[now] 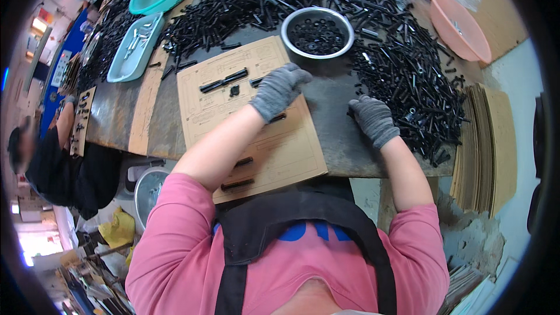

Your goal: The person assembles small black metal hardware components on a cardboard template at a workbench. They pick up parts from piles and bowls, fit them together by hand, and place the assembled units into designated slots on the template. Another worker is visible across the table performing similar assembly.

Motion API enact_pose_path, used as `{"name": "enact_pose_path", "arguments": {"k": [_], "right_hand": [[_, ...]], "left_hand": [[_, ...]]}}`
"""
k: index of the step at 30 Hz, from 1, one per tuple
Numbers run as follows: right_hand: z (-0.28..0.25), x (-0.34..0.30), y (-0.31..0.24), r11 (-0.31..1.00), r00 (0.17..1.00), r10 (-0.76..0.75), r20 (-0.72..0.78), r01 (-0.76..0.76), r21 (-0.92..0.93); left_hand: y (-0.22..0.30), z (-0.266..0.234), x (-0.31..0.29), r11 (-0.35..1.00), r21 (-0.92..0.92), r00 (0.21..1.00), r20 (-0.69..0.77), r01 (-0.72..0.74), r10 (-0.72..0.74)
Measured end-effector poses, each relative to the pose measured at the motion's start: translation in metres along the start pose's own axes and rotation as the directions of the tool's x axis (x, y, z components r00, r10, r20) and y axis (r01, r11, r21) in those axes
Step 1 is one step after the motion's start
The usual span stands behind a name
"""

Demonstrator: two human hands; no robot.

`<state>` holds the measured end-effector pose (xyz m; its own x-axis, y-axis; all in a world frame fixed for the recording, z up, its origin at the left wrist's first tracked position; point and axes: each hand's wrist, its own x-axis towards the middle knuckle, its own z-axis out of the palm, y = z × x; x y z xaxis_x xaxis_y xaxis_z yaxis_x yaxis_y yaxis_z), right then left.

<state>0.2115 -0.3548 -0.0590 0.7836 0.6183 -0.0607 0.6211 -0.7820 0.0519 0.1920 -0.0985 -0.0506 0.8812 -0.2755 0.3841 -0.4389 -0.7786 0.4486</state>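
Observation:
My left hand [281,90], in a grey knit glove, hangs over a printed cardboard sheet [204,111], just below a metal bowl [318,53] of small black nuts or washers. Its fingers are bent together, and whatever they pinch is hidden. Black bolts [224,80] and a small black piece [234,90] lie on the sheet; two more short black bolts [237,184] rest near its lower edge. My right hand [374,121], gloved alike, is at the left side of a heap of black bolts [408,81]. Its fingers curl closed, with a dark bit at the fingertips too small to name.
A light-blue tray [114,73] with silvery parts, a green basin [137,6] and a pink basin [481,49] stand around the heaps. Stacked cardboard sheets [487,146] lean at the right. At the left a person in dark clothes [64,169] works at the same table.

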Motion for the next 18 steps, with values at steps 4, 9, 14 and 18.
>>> {"name": "enact_pose_path", "arguments": {"k": [4,9,14,18], "right_hand": [[0.001,0.009,0.002,0.999,0.997,-0.024,0.077,0.027,-0.04],[0.003,0.013,0.005,0.994,0.989,-0.091,0.113,0.096,-0.042],[-0.008,0.023,0.012,0.994,0.987,-0.105,0.123,0.106,-0.003],[-0.025,0.04,-0.015,0.938,0.969,-0.181,-0.168,0.221,0.268]], "left_hand": [[-0.046,-0.054,-0.056,0.972,0.226,0.996,-0.065,0.068,-0.054],[-0.085,-0.105,-0.116,0.769,0.639,0.983,0.129,0.019,-0.131],[-0.105,-0.123,-0.144,0.779,0.616,0.963,0.262,-0.114,-0.066],[-0.121,-0.134,-0.147,0.954,0.194,0.939,0.217,0.227,-0.268]]}}
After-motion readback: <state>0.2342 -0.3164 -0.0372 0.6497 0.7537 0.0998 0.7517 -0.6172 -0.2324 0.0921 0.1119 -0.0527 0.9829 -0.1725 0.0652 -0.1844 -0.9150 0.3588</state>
